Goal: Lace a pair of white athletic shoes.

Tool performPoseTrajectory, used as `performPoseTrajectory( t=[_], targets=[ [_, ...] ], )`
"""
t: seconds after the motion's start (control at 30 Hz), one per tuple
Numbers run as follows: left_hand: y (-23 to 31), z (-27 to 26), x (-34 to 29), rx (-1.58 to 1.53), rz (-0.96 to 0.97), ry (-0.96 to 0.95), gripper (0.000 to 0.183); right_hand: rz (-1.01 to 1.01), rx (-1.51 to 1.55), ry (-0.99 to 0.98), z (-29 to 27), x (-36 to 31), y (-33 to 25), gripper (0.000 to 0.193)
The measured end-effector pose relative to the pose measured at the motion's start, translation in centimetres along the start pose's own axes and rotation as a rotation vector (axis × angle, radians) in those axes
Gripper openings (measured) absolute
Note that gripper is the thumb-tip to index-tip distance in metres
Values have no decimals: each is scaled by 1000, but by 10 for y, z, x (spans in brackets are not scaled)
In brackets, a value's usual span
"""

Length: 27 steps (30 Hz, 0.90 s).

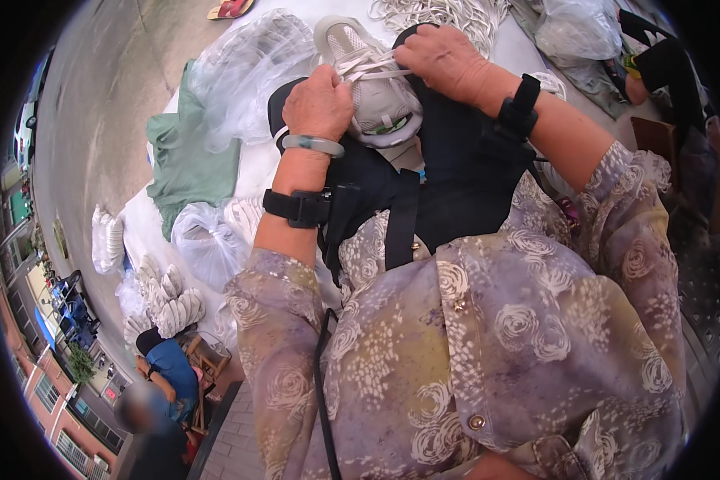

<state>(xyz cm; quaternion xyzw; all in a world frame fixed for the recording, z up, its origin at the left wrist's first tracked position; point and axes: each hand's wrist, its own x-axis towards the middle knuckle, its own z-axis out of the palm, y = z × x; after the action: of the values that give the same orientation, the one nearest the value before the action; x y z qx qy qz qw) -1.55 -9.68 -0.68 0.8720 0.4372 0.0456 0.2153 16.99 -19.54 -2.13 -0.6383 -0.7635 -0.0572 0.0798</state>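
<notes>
A pale grey sneaker rests between my knees on dark cloth. White shoelaces cross over its upper and stretch out to both sides. My left hand is closed at the left of the shoe, its fingers curled on a lace. At the right, my right hand pinches the lace where it runs off the shoe. The fingertips of the left hand are partly hidden behind its knuckles.
A heap of white laces lies beyond the shoe. Clear plastic bags and a green cloth lie to the left, near bundled white laces. Another person sits at the lower left. A second plastic bag is at the far right.
</notes>
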Motion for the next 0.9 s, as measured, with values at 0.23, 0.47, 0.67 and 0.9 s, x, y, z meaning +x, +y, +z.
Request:
performPoseTrajectory(
  t=[0.23, 0.47, 0.67, 0.9],
  targets=[
    [0, 5, 1, -36, 45, 43, 13, 453, 316, 362, 8, 14, 11, 13],
    [-3, 8, -2, -31, 40, 57, 11, 569, 1293, 443, -2, 29, -5, 21],
    [-3, 9, -3, -17, 60, 49, 14, 601, 1531, 332, -13, 25, 13, 20],
    [-3, -1, 4, -10, 50, 48, 14, 576, 1506, 200, -26, 26, 29, 12]
  ],
)
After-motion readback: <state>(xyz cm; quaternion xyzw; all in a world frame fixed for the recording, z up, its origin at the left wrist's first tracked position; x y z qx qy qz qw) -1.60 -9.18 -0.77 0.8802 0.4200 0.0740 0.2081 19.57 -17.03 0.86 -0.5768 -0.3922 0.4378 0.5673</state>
